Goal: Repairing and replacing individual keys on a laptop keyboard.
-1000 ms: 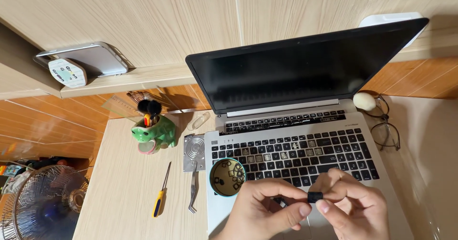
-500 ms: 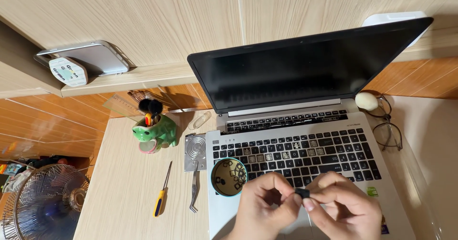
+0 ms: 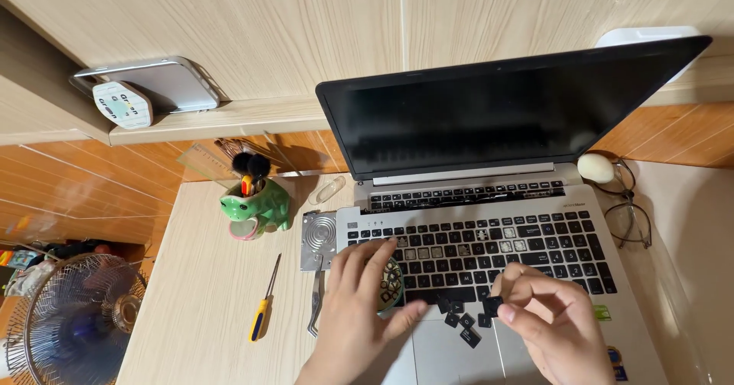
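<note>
The two hands have separated since half a second ago, when both pinched one small dark part together over the front of the laptop (image 3: 497,263). The right hand (image 3: 554,331) now holds a single black keycap (image 3: 493,305) alone; its fingers (image 3: 514,278) are closed on the keycap, thumb against forefinger, above the front rows of the keyboard (image 3: 478,247). The left hand (image 3: 359,312) has moved left and lies spread, fingers open and gripping nothing, over the small round dish (image 3: 391,284) at the laptop's front left corner; the dish is largely covered, and its contents cannot be read. Several loose keycaps (image 3: 462,324) lie on the palm rest just beside the trackpad, between the two hands, and the keyboard shows gaps in its middle rows. Judged from this, the keycap has passed fully to the right hand, and the left hand is free at the dish. Unchanged on the counter (image 3: 199,301), left of the laptop: yellow-handled screwdriver (image 3: 264,302), tweezers (image 3: 316,302), perforated metal plate (image 3: 319,238), green frog holder (image 3: 256,205). Glasses (image 3: 631,217) lie towards the counter's right edge.
</note>
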